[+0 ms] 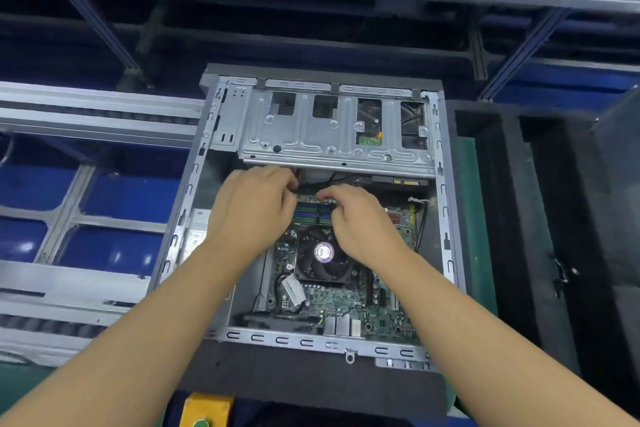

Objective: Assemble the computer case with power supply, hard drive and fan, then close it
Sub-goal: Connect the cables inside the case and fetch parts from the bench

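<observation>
Head view: the open computer case (pixel 322 340) lies on a dark pad (pixel 294 378), left hand (pixel 256 208) and right hand (pixel 362 222) close together inside over the memory slots (pixel 311 213) below the drive cage (pixel 311 139), fingers curled, their hold on anything indeterminable.

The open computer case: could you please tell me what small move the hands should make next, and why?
Probably press the cable end down into the motherboard by the memory slots: left hand and right hand both seem to pinch it there, below the drive cage, though the connector itself is hidden.
</observation>
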### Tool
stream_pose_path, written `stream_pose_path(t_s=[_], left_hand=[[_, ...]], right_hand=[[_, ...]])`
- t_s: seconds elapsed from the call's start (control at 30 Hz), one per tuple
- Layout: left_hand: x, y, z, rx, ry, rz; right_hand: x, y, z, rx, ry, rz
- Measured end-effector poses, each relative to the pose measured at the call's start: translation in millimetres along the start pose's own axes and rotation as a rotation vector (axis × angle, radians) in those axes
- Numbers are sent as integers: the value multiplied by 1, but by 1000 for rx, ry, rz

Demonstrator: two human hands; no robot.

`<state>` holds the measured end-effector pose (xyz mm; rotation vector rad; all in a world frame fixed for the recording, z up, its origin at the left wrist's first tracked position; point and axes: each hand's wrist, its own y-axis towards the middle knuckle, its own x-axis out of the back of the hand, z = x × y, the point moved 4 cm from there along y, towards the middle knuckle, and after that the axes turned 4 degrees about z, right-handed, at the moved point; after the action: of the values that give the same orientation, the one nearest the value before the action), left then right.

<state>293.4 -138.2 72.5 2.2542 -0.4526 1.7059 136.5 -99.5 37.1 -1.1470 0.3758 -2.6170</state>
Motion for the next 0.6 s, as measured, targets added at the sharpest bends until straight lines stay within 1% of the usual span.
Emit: stream_pose_path(t_s=[0.07, 0.1, 0.17, 0.2, 0.23, 0.27, 0.3, 0.4, 0.5, 0.6], left_hand=[[4, -1, 6, 152, -44, -82], [8, -3, 12, 245, -138, -151], [14, -8, 28, 451, -494, -312], [14, -11, 35, 492, -673, -370], [15, -13, 38, 477, -781, -402], [18, -15, 36, 444, -813, -413], [20, -16, 35, 418, -818, -411], [18, -14, 36, 434, -822, -432], [16, -11, 38, 429, -811, -418], [16, -11, 37, 406, -810, -414]], right_hand=[[-9, 1, -7, -58, -89, 87], [-12, 2, -10, -82, -111, 117], [-15, 6, -9, -83, -133, 128], [-14, 10, -6, -67, -138, 118], [-13, 16, -2, -50, -145, 106], [-13, 23, 3, -37, -156, 94], [-13, 30, 8, -32, -169, 88], [-20, 54, 22, -39, -211, 128], [-32, 73, 39, 24, -286, 240], [-48, 89, 54, 72, -365, 404]])
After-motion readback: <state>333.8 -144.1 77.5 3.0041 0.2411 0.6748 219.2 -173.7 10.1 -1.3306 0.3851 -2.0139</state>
